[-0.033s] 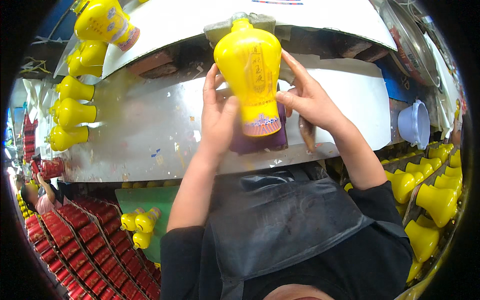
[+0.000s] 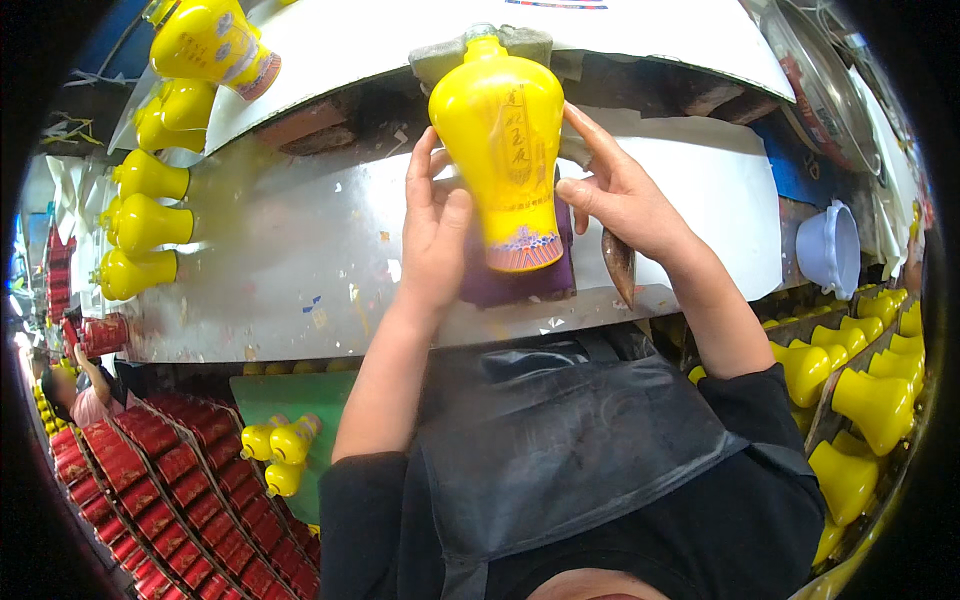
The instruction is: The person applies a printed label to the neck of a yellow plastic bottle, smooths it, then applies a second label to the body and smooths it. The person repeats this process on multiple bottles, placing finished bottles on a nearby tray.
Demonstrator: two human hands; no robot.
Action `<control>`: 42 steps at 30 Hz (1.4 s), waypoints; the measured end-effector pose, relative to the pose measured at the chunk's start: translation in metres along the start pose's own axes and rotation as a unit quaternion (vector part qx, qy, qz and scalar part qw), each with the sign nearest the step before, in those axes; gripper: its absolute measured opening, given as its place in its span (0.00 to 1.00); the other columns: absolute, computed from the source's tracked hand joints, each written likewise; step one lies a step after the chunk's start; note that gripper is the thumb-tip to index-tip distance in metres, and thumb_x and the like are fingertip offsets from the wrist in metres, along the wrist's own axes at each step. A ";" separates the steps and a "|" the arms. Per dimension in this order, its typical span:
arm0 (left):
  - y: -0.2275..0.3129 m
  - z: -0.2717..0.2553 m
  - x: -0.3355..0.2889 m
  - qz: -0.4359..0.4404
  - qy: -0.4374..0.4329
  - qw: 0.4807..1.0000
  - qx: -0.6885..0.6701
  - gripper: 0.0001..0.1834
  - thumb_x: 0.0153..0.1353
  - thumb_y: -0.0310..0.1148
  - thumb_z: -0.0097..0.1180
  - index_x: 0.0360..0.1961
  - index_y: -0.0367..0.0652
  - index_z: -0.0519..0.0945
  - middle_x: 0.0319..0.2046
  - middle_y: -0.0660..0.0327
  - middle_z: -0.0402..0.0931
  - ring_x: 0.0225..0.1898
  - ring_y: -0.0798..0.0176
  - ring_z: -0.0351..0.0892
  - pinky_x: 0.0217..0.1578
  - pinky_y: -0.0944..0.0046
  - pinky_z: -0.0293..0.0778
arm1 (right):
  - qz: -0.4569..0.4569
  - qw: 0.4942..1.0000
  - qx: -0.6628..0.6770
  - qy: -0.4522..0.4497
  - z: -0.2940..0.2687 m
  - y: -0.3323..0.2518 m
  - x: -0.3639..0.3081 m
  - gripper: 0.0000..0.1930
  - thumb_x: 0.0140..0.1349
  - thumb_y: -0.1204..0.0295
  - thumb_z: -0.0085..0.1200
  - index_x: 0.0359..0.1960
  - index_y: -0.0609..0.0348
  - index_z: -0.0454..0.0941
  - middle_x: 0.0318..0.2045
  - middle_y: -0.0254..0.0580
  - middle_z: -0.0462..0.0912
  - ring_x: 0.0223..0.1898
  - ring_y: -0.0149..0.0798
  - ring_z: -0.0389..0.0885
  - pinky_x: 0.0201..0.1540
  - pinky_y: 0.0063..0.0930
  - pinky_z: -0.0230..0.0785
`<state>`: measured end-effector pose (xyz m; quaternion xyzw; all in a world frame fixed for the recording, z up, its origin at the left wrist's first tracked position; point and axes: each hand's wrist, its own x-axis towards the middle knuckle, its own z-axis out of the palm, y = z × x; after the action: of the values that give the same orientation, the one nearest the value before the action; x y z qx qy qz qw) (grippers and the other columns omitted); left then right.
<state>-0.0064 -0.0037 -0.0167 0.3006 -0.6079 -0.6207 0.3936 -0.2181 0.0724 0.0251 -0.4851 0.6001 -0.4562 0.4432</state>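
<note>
Bottle, bright yellow, sits right in the middle, neck over the grey block, base above the purple pad! Left hand flanks one side, fingers and thumb spread; right hand flanks the other, just as open. Fingertips touching? I cannot tell. Pointed brown piece lies just below the right palm.

The place looked like a workshop. Yellow bottles filled crowded rows at right, red patterned pieces lined the lower left, and scraps littered the worktable.
</note>
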 end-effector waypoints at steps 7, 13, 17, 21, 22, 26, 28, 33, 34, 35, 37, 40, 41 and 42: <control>-0.010 0.012 0.011 0.033 0.033 0.999 0.028 0.54 0.68 0.56 0.61 0.78 0.33 0.46 0.71 0.43 0.56 0.71 0.47 0.62 0.71 0.50 0.59 | 0.017 0.997 -0.070 0.041 0.021 -0.002 -0.001 0.47 0.67 0.60 0.58 0.80 0.63 0.45 0.34 0.50 0.84 0.29 0.32 0.83 0.34 0.27 0.75; -0.016 0.007 0.010 0.050 0.023 0.998 0.023 0.55 0.66 0.53 0.64 0.78 0.32 0.47 0.71 0.42 0.56 0.75 0.46 0.56 0.73 0.48 0.54 | 0.008 0.998 -0.038 0.040 0.026 -0.002 -0.001 0.49 0.66 0.58 0.59 0.80 0.64 0.44 0.30 0.49 0.84 0.28 0.31 0.82 0.32 0.27 0.74; -0.016 0.004 0.009 0.046 0.009 0.999 0.026 0.54 0.66 0.53 0.63 0.78 0.34 0.46 0.72 0.42 0.56 0.74 0.46 0.56 0.73 0.48 0.54 | 0.022 0.999 -0.043 0.020 0.020 -0.002 -0.002 0.48 0.67 0.60 0.58 0.80 0.64 0.43 0.38 0.53 0.84 0.31 0.31 0.82 0.35 0.27 0.76; -0.014 0.004 0.009 0.030 0.004 0.998 -0.050 0.54 0.67 0.52 0.62 0.79 0.36 0.44 0.71 0.43 0.56 0.72 0.47 0.60 0.71 0.49 0.59 | 0.030 0.998 0.052 0.025 0.020 -0.001 -0.003 0.44 0.71 0.61 0.55 0.81 0.63 0.43 0.53 0.58 0.80 0.38 0.32 0.83 0.43 0.25 0.77; -0.013 0.004 0.009 0.035 0.003 0.998 -0.057 0.54 0.68 0.51 0.62 0.79 0.36 0.43 0.70 0.43 0.57 0.72 0.47 0.61 0.71 0.49 0.61 | 0.017 0.999 0.039 0.009 0.019 -0.001 -0.003 0.43 0.72 0.62 0.54 0.81 0.63 0.43 0.56 0.58 0.78 0.40 0.32 0.84 0.46 0.25 0.78; -0.008 0.006 0.007 0.030 0.001 1.000 0.003 0.51 0.69 0.48 0.60 0.79 0.40 0.41 0.68 0.46 0.58 0.69 0.49 0.66 0.67 0.50 0.66 | -0.006 1.000 0.014 0.008 0.017 -0.001 -0.005 0.41 0.74 0.63 0.53 0.81 0.62 0.44 0.60 0.58 0.77 0.43 0.34 0.85 0.48 0.28 0.78; -0.005 0.006 0.007 0.015 -0.001 0.999 -0.029 0.51 0.69 0.45 0.61 0.80 0.41 0.41 0.68 0.46 0.58 0.69 0.49 0.67 0.67 0.50 0.67 | 0.014 1.000 0.018 -0.006 0.016 -0.001 -0.006 0.42 0.73 0.64 0.53 0.81 0.61 0.44 0.58 0.58 0.78 0.44 0.34 0.85 0.47 0.29 0.79; -0.002 0.004 0.007 0.016 -0.012 0.998 -0.053 0.50 0.68 0.40 0.59 0.80 0.42 0.40 0.69 0.46 0.55 0.68 0.50 0.68 0.67 0.50 0.67 | 0.023 1.000 -0.010 -0.002 0.019 -0.003 -0.009 0.43 0.71 0.65 0.54 0.81 0.60 0.44 0.51 0.54 0.82 0.40 0.33 0.85 0.43 0.29 0.78; -0.001 0.004 0.007 0.007 -0.014 0.999 -0.042 0.50 0.68 0.40 0.58 0.80 0.42 0.40 0.70 0.46 0.55 0.68 0.50 0.67 0.67 0.50 0.68 | 0.013 1.000 -0.001 0.010 0.019 -0.004 -0.009 0.43 0.71 0.64 0.55 0.81 0.60 0.45 0.50 0.53 0.82 0.38 0.32 0.84 0.42 0.28 0.77; -0.001 0.004 0.007 0.001 -0.016 0.999 -0.031 0.50 0.68 0.40 0.58 0.80 0.42 0.39 0.70 0.45 0.55 0.69 0.49 0.66 0.67 0.50 0.68 | 0.009 1.000 -0.002 0.015 0.020 -0.005 -0.009 0.43 0.71 0.64 0.55 0.81 0.60 0.45 0.49 0.53 0.82 0.36 0.32 0.84 0.42 0.27 0.77; 0.002 0.004 0.006 0.015 -0.003 1.000 0.004 0.49 0.67 0.40 0.57 0.80 0.42 0.40 0.70 0.45 0.54 0.71 0.48 0.62 0.69 0.48 0.65 | 0.009 1.000 -0.009 0.022 0.016 -0.009 -0.007 0.43 0.70 0.63 0.56 0.81 0.59 0.46 0.47 0.52 0.82 0.33 0.31 0.83 0.40 0.26 0.76; 0.006 0.001 0.017 0.097 0.026 0.989 0.111 0.47 0.66 0.41 0.57 0.79 0.43 0.47 0.71 0.44 0.53 0.74 0.44 0.56 0.72 0.46 0.58 | 0.037 0.995 -0.058 0.072 0.006 -0.019 -0.003 0.43 0.66 0.61 0.60 0.79 0.59 0.53 0.49 0.55 0.82 0.29 0.29 0.81 0.35 0.25 0.75; 0.008 -0.001 0.023 0.135 0.038 0.978 0.155 0.46 0.65 0.42 0.57 0.79 0.43 0.50 0.72 0.44 0.53 0.74 0.43 0.54 0.73 0.45 0.56 | -0.020 0.993 -0.087 0.076 0.004 -0.022 -0.001 0.43 0.64 0.60 0.61 0.78 0.59 0.56 0.50 0.55 0.82 0.28 0.30 0.80 0.34 0.25 0.75; 0.010 -0.003 0.028 0.176 0.037 0.960 0.214 0.44 0.65 0.43 0.57 0.78 0.44 0.53 0.72 0.44 0.53 0.74 0.42 0.53 0.73 0.44 0.54 | -0.064 0.985 -0.123 0.101 0.004 -0.026 0.001 0.43 0.63 0.58 0.62 0.77 0.59 0.58 0.51 0.56 0.81 0.27 0.30 0.79 0.33 0.24 0.74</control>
<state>-0.0169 -0.0284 -0.0039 0.2892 -0.7548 -0.3849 0.4455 -0.2101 0.0681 0.0496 -0.5248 0.6613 -0.4527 0.2871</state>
